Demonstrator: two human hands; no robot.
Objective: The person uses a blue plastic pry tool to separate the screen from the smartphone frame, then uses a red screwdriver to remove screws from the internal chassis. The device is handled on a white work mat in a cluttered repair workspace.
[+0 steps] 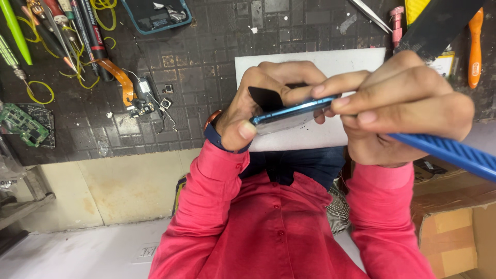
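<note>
Fingers (274, 72) of your left hand (258, 103) wrap around a blue phone (292, 111) held edge-on, thumb pressed at its near end. Your right hand (403, 103) grips a blue-handled tool (449, 152), its fingertips (341, 101) resting on the phone's far edge. Beneath both hands lies a white sheet (310, 137) on the dark worktop (206, 62); beyond your left fingers sit loose phone parts (142, 95).
</note>
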